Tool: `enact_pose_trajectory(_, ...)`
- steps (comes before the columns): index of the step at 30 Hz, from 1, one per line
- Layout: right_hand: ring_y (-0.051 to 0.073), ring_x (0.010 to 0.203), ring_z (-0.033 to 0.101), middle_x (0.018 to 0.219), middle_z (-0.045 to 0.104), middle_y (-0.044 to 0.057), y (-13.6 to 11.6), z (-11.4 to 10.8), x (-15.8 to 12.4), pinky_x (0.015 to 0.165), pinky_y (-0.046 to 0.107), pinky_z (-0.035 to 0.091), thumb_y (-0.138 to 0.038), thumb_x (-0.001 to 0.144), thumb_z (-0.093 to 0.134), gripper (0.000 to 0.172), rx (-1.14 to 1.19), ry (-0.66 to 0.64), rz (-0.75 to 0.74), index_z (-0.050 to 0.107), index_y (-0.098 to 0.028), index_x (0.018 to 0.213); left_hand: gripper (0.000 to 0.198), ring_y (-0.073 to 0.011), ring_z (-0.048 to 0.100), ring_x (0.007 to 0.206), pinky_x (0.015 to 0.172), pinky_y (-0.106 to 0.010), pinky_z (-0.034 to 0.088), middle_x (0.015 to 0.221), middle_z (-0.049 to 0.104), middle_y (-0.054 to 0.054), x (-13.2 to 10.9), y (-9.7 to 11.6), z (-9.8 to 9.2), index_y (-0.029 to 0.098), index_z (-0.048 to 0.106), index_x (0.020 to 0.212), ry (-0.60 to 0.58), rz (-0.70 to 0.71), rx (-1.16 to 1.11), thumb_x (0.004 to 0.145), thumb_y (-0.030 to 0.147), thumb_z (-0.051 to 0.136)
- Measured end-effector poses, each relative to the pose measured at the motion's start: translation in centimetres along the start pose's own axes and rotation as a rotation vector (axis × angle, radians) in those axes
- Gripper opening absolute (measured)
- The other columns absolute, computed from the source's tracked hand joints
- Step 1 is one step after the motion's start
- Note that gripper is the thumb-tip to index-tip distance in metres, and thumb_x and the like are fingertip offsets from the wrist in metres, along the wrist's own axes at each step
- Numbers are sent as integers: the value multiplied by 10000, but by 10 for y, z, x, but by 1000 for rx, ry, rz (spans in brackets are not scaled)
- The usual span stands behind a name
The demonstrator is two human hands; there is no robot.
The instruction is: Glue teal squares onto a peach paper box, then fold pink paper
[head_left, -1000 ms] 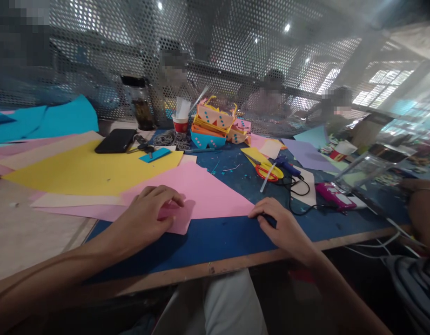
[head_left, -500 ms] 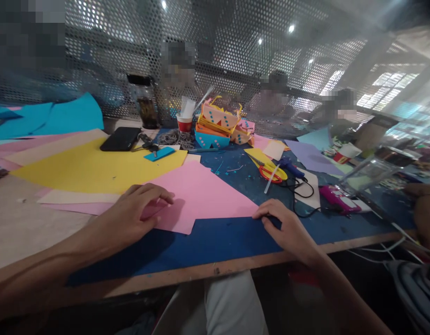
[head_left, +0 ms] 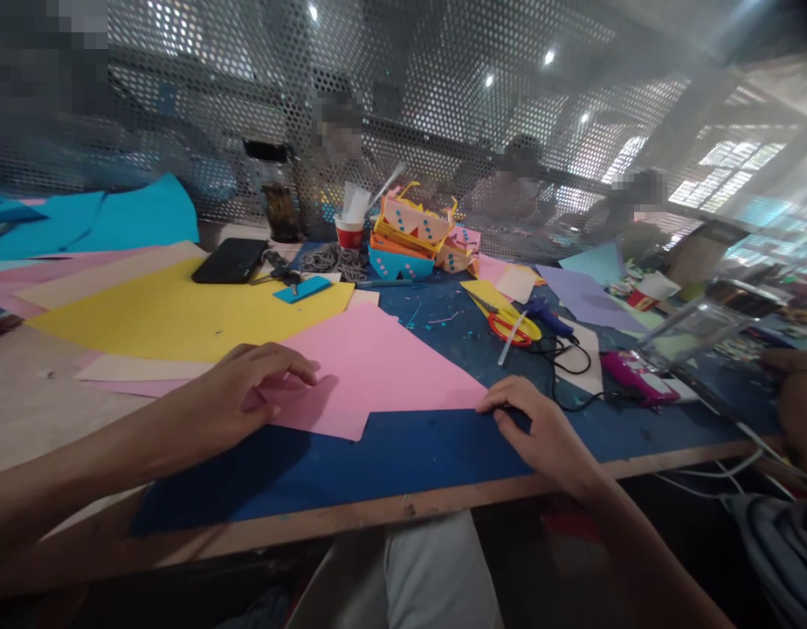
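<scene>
A sheet of pink paper lies on the blue tabletop, with a stepped cut in its near edge and a long point toward the right. My left hand hovers over the sheet's left part, its fingers curved and the thumb apart, holding nothing. At the pointed right corner, my right hand has its fingertips closed on the paper's tip. Beneath and left of the pink sheet spreads yellow paper. Scissors with orange-red handles rest on a yellow piece beyond my right hand.
A blue glue gun trails a black cord. Farther back are stacked paper crafts, a red-and-white cup, a dark bottle and a black tablet-like item. A magenta device sits at right, near another person's arm.
My left hand has slid slightly left over the pink paper. My right hand stays at the corner, and the whole view has shifted a little.
</scene>
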State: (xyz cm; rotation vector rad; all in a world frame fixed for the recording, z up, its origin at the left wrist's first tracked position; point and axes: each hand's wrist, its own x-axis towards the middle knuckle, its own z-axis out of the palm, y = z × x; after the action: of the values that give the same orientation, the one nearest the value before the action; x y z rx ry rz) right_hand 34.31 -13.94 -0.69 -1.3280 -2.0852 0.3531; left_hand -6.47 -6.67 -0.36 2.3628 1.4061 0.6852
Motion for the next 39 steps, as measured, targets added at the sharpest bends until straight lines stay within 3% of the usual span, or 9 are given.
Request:
enact_pose_trajectory(3,220,997,646,1011,688,46,-1,0,0,900,403,520,-47,898,519,289,8,-5,11,706,-250,986,369,-293,564,1229,1031,-478,460,1284,713,-82,0,-2,-6,219,702,1113,-106,61,-98,791,228,521)
enact_pose_trajectory(12,226,998,650,1001,694,51,-3,0,1,892,396,523,-52,906,522,279,2,2,4,704,-247,986,370,-264,594,1235,1030,-467,484,1326,689,-77,4,-6,-16,225,669,1152,-163,-62,-266,815,220,517)
enact_pose_trajectory(14,228,996,650,1001,693,53,-4,0,1,891,400,526,-63,916,523,266,2,10,1,701,-248,984,339,-273,573,1235,1044,-487,475,1330,674,-82,6,-2,-19,227,654,1177,-101,-84,-188,873,266,509)
enact_pose_trajectory(17,229,1012,642,1020,684,59,-3,2,0,907,409,524,-83,935,532,237,-8,29,-6,686,-247,1009,348,-308,512,1272,1121,-523,390,1343,651,-83,11,1,-20,213,626,1226,23,-60,139,926,341,504)
enact_pose_trajectory(20,247,1081,621,1087,674,72,0,6,-1,965,449,502,-134,954,569,196,-73,77,1,669,-246,1080,457,-349,508,1258,1136,-523,360,1380,628,-127,16,-3,-17,155,581,1312,-20,-50,342,939,415,530)
enact_pose_trajectory(24,288,1194,582,1209,662,88,5,10,-2,1042,516,461,-256,962,650,237,-182,102,50,639,-257,1199,498,-383,548,1219,1101,-548,389,1347,649,-145,23,-7,-14,156,598,1320,-55,-42,386,935,469,557)
enact_pose_trajectory(29,287,1191,588,1225,672,88,3,11,-2,1039,513,464,-286,974,651,231,-224,72,70,643,-265,1204,473,-359,589,1207,1064,-517,446,1322,661,-113,30,-5,-17,197,595,1312,-43,-71,189,893,417,603)
enact_pose_trajectory(34,278,1195,592,1222,672,81,1,10,-2,1040,498,476,-277,967,663,239,-205,78,93,645,-265,1205,605,-293,670,1001,896,-431,539,1209,689,-87,41,-20,-16,211,514,1414,-41,-193,-138,850,398,628)
enact_pose_trajectory(39,267,1175,597,1208,670,80,1,12,-3,1029,490,487,-260,976,644,222,-193,88,99,647,-257,1198,850,-309,717,954,811,-394,566,1037,726,-75,44,-17,-20,162,469,1452,-182,-272,-509,748,543,755)
